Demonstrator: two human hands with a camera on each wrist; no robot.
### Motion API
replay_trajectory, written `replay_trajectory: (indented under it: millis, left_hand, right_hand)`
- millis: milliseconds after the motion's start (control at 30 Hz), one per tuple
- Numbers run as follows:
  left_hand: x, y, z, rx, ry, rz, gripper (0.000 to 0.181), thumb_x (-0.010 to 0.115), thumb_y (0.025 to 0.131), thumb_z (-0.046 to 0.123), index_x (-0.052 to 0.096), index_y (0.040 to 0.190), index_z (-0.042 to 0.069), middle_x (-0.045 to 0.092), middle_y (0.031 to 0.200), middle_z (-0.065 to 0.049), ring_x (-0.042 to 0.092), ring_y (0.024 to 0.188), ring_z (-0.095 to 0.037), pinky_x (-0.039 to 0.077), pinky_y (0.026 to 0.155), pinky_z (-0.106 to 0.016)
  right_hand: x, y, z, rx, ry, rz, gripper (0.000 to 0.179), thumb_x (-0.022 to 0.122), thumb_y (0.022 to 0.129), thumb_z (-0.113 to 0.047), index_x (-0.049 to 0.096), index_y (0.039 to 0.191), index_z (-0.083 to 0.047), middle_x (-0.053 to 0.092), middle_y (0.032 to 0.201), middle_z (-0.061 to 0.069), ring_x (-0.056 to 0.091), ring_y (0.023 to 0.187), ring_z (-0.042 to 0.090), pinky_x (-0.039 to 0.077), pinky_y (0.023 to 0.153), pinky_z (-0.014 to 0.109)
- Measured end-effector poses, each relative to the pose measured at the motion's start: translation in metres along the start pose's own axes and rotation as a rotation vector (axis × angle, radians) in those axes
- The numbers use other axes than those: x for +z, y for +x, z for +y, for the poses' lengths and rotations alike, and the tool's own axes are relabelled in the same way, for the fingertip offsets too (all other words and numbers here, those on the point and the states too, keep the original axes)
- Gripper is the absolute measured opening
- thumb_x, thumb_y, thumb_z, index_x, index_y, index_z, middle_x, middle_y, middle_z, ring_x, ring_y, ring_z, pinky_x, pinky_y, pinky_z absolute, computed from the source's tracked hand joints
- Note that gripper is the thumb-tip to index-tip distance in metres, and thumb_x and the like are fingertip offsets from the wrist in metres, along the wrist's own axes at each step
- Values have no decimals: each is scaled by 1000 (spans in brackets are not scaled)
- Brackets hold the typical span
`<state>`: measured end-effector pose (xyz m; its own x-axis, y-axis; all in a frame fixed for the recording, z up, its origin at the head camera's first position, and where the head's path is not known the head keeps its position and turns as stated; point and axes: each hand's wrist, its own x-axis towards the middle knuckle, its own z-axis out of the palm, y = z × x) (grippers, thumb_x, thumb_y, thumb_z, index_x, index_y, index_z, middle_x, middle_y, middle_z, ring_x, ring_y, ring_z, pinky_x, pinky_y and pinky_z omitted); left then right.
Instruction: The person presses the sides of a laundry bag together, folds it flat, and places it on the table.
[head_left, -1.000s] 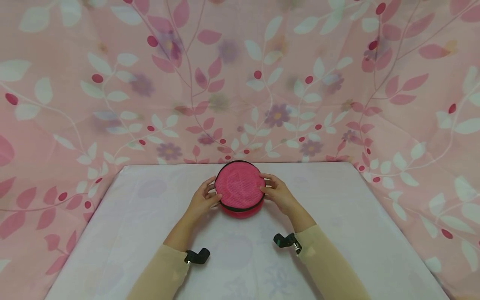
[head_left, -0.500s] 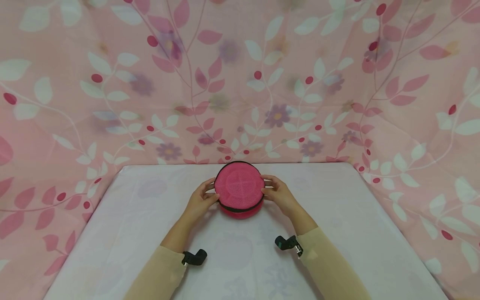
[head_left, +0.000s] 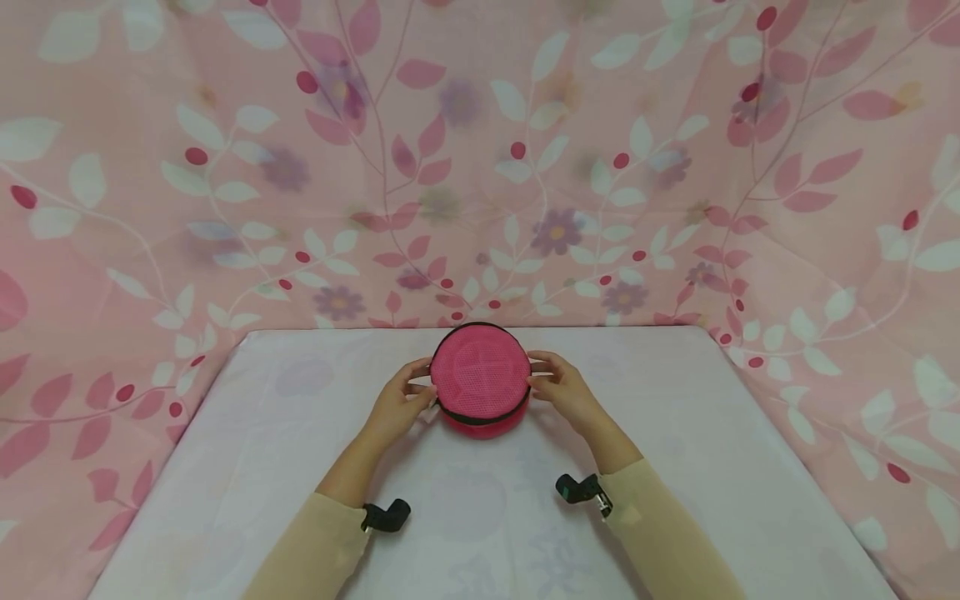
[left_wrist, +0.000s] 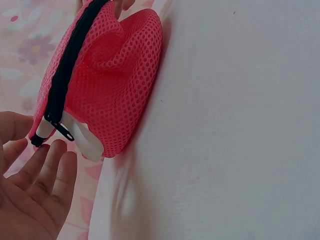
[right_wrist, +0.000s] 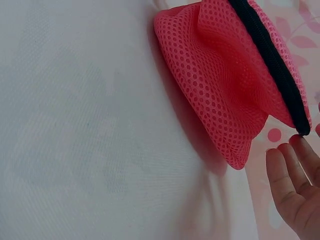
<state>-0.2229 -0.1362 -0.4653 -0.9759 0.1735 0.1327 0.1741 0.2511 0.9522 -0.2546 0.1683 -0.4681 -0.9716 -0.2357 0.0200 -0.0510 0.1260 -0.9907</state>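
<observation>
A round pink mesh zip pouch point(head_left: 480, 375) stands on the white-covered table near its far edge. A black zipper point(left_wrist: 67, 65) runs round its top rim, and the soft side wall sags in folds. By the black zipper pull point(left_wrist: 62, 131), a smooth white piece point(left_wrist: 86, 140) shows at the pouch's side. My left hand point(head_left: 397, 407) is at the left rim, with fingers extended and the fingertips at the zipper's end. On the opposite side, my right hand point(head_left: 570, 396) has its straight fingertips at the rim. Neither hand curls round the pouch.
The white tablecloth point(head_left: 480, 517) covers the table on all sides of the pouch. Pink floral cloth point(head_left: 480, 167) hangs behind and at both sides. Black wrist cameras point(head_left: 386, 517) sit at the cuffs of the beige sleeves point(head_left: 675, 533).
Both hands have drawn slightly outward, away from the pouch; the thumbs overlapped its top edge earlier and now lie at the rim. The pouch stays in about the same place.
</observation>
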Motion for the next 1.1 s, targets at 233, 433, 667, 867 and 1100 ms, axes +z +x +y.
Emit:
replay_trajectory:
  millis: [233, 433, 667, 867, 1100]
  left_hand:
    - [-5, 1, -15, 18, 128, 47, 49, 64, 97, 6, 49, 144, 5, 56, 139, -19, 64, 110, -33, 54, 87, -40]
    - [-9, 1, -12, 69, 194, 100, 46, 65, 97, 10, 53, 141, 9, 56, 139, -15, 63, 114, -30, 50, 98, -46]
    - [-6, 9, -3, 208, 405, 199, 44, 65, 96, 11, 55, 139, 7, 54, 139, -14, 55, 123, -32, 44, 104, -49]
    - [1, 17, 8, 282, 522, 257, 43, 63, 96, 16, 57, 137, 7, 51, 144, -13, 47, 130, -37, 40, 106, -53]
    - [10, 23, 13, 350, 657, 256, 43, 60, 98, 20, 55, 139, 6, 49, 145, -16, 45, 131, -41, 38, 109, -53]
  right_hand:
    - [-7, -7, -7, -24, -150, 46, 45, 57, 99, -3, 49, 143, -1, 54, 134, 27, 56, 119, 41, 52, 96, 50]
    - [-9, -12, -18, -133, -395, 90, 43, 61, 98, -6, 53, 140, -6, 56, 136, 23, 56, 121, 40, 48, 98, 52]
    - [0, -13, -28, -317, -653, 145, 43, 64, 97, -12, 57, 138, -6, 55, 139, 17, 49, 129, 36, 41, 106, 53]
    - [9, -8, -33, -400, -758, 159, 43, 67, 96, -15, 58, 137, -5, 51, 143, 19, 39, 137, 38, 32, 113, 55]
    - [16, -3, -36, -426, -853, 136, 48, 65, 97, -19, 54, 141, -3, 47, 146, 21, 37, 139, 37, 31, 115, 52]
